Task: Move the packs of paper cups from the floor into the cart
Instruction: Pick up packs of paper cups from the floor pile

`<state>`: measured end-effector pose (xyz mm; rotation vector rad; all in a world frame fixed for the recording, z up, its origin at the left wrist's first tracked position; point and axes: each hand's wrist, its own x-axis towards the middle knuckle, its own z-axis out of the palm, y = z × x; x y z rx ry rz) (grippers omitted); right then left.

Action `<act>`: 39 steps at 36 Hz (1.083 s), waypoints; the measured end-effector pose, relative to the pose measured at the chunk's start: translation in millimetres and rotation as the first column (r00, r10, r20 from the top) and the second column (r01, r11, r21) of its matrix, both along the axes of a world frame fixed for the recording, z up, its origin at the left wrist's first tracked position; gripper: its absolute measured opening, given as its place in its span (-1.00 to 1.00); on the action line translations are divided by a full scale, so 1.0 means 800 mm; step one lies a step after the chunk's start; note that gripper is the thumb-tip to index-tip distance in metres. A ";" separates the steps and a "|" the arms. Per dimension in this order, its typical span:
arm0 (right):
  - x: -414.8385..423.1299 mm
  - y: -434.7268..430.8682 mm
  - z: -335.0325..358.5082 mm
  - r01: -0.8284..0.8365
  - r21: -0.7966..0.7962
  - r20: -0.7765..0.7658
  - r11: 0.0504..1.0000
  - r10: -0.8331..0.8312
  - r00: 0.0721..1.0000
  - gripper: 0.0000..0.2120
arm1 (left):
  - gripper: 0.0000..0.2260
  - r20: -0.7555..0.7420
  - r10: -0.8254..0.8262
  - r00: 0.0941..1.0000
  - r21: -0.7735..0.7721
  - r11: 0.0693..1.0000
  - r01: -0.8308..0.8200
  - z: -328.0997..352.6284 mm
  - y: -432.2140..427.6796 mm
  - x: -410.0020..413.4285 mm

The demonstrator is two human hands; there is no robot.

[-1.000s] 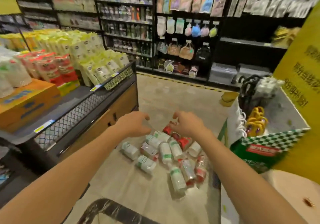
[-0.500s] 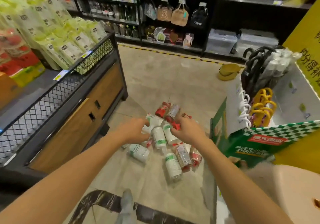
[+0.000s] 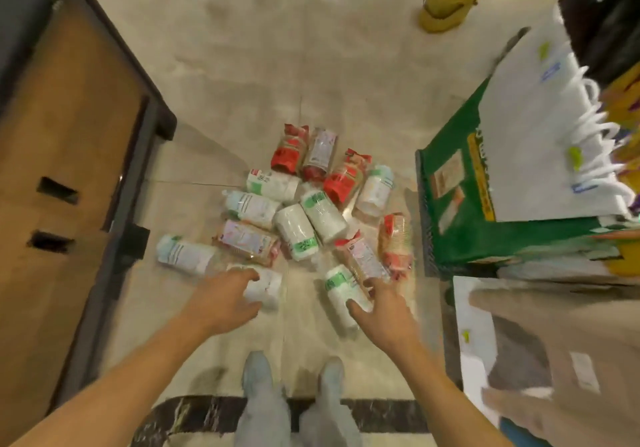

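Note:
Several packs of paper cups (image 3: 294,232), white with green labels and red ones, lie in a heap on the pale floor. My left hand (image 3: 225,299) reaches down with fingers spread onto the nearest white pack (image 3: 266,285) at the heap's front left, touching it. My right hand (image 3: 384,304) has thumb and fingers apart around the end of a white pack with a green label (image 3: 341,290). Neither pack is lifted. No cart is in view.
A wooden display stand with a dark frame (image 3: 86,155) borders the left. A green and white carton (image 3: 485,183) with white bag handles stands right of the heap. A yellow hat-like object (image 3: 446,3) lies far on the floor. My feet (image 3: 294,405) stand below the heap.
The view has tilted steeply down to the floor. Both hands have dropped from above the heap to its near edge, each onto a white pack.

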<state>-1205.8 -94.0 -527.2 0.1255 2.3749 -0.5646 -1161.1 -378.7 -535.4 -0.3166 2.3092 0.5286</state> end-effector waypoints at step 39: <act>-0.052 0.003 -0.520 0.301 0.009 -0.126 0.954 -0.297 0.946 -0.13 | -0.29 -0.113 0.993 0.040 0.196 0.061 -0.979 -0.509 -0.010 0.048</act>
